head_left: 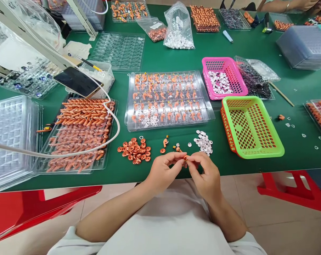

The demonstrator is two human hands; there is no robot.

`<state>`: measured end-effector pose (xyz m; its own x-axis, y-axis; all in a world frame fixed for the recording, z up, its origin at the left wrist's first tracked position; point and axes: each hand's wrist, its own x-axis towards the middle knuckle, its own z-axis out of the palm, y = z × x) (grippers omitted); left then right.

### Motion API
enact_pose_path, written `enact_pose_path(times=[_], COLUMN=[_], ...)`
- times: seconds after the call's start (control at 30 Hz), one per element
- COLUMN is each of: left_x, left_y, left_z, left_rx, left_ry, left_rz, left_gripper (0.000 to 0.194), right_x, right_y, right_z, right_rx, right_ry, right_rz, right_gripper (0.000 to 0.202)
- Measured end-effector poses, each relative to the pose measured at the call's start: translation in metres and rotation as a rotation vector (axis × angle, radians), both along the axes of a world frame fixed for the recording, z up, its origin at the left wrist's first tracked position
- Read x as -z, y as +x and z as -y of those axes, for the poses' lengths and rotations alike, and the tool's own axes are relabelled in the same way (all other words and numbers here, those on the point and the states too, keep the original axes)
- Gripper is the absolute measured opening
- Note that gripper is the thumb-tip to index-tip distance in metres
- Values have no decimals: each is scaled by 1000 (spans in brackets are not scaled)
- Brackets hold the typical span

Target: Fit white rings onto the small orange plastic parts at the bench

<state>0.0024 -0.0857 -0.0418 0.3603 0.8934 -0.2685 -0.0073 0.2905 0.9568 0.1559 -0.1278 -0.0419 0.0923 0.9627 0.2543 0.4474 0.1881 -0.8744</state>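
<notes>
Pale shirt [187,226], one, near centre, sleeves parting left and right to bare forearms.

Small copper-coloured part [185,159], one: over the near edge of the green table [301,152], between the fingertips of both hands; finer detail too small to tell.

Left hand [163,173], one: thumb and forefinger drawn to a narrow pinch on the left side of the part, other fingers curled.

Right hand [207,175], one: thumb and forefinger likewise narrowed, meeting the part from the right.

Just beyond the hands: curved orange piece [165,142], yellow-tipped, lying flat; a second of the kind, close to the left fingertips.

Left of these: copper cups [135,150], one loose heap. Right: white discs [204,141], one scattered heap, near the right hand.

Farther, centre: clear tray [207,111], with rows of curved orange pieces and a cluster of white rings at its near left.

Right: green basket [261,156], near; pink basket [237,81], beyond it, holding white pieces.

Far left: dark phone [78,81], tilted against a clear box [110,83].
</notes>
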Motion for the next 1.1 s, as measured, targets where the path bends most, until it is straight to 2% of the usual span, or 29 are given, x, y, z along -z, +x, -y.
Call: enact_pose_path(times=[0.27,0.47,0.6,0.87,1.1], left_x=[-5,-6,-6,-4,-11], left_y=[0,-3,-3,-2,-2], left_z=[1,0,0,2,3], left_rx=[21,37,10,-6,5], left_ry=[6,-21,-25,-10,31], left_rz=[-29,-3,-60,-84,-142], left_gripper=[21,19,18,21,20], right_x=[-1,-4,-3,-4,-7], right_y=[0,-1,-1,-7,-6], right_z=[0,1,1,-3,-4], right_rx=[47,26,1,20,-24], right_ry=[-102,-142,-150,-79,-174], right_rz=[-74,-99,-103,-23,-80], right_gripper=[6,6,6,10,11])
